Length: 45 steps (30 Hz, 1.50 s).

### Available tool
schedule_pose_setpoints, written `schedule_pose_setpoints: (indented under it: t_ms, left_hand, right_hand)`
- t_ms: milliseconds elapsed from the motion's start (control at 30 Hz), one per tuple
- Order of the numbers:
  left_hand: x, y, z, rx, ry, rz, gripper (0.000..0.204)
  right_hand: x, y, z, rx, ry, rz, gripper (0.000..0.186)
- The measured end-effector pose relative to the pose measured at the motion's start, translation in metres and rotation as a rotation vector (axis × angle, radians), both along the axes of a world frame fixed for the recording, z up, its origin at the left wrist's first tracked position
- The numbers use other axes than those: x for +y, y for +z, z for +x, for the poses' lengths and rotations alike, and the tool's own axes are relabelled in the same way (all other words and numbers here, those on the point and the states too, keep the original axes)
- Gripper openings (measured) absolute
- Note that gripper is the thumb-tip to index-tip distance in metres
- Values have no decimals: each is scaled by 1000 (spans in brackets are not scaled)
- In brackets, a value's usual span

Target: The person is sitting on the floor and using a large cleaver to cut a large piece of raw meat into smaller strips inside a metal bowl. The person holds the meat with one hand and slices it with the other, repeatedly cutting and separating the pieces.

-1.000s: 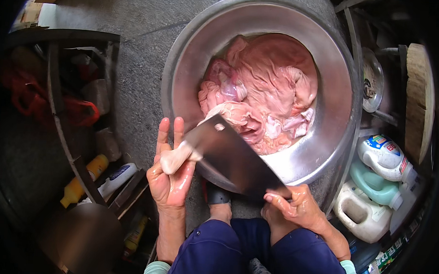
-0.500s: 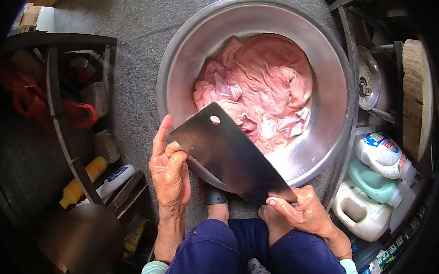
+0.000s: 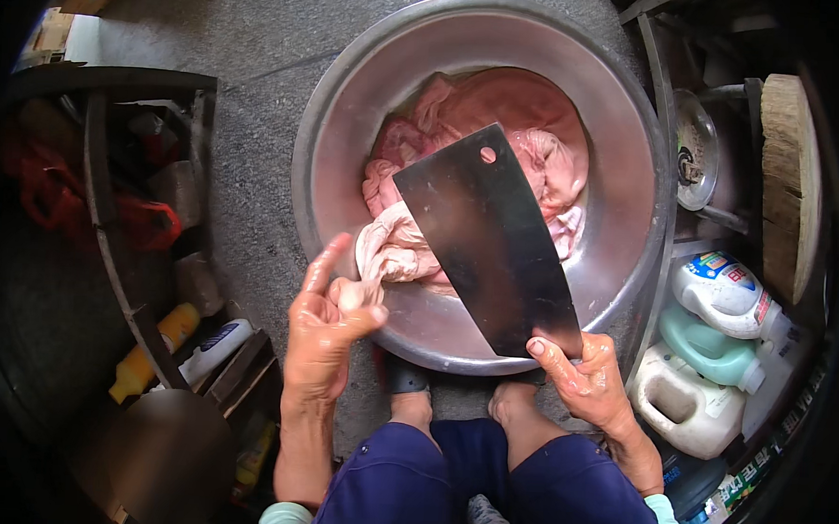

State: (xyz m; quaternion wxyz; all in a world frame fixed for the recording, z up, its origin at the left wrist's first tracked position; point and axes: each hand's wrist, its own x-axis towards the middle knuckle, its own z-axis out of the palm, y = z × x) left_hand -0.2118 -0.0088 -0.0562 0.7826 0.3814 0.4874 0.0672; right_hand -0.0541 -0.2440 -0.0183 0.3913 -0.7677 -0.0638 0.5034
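Observation:
My right hand (image 3: 587,386) is closed on the handle end of a large dark cleaver (image 3: 491,242), thumb on top. The broad blade, with a hole near its far corner, tilts up and left over the basin (image 3: 626,252) and covers part of what lies inside. In this wide metal basin sits a wet, folded heap of pink raw offal (image 3: 511,93). A paler fold of it stretches over the near left rim toward my left hand (image 3: 328,328). There my curled fingers and thumb pinch its end, while the forefinger points out straight. Both hands look wet.
At the right, a rack holds a white jug (image 3: 689,405), a green jug (image 3: 711,350), another white bottle (image 3: 727,294) and a thick wooden board (image 3: 788,184). To the left, a dark wooden rack (image 3: 112,220) holds red bags, a yellow bottle (image 3: 153,353) and a white bottle (image 3: 214,351).
The cleaver has swung away from my left hand, up and right over the basin. My left hand has shifted slightly, and a pale fold of offal now shows drawn out toward it.

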Motion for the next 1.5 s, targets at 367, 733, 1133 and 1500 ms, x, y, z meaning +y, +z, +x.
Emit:
schedule_pose_setpoints:
  t_ms: [367, 733, 1133, 1500]
  left_hand:
    - [0, 51, 86, 269, -1935, 1147, 8]
    - [8, 137, 156, -181, -175, -87, 24]
    - [8, 28, 64, -300, 298, -399, 42]
    - [53, 60, 0, -180, 562, -273, 45]
  right_hand:
    - [-12, 12, 15, -30, -247, 131, 24]
    - [-62, 25, 44, -119, -546, 194, 22]
    - [-6, -8, 21, -95, 124, 425, 28]
    - [30, -44, 39, -34, 287, 26, 35]
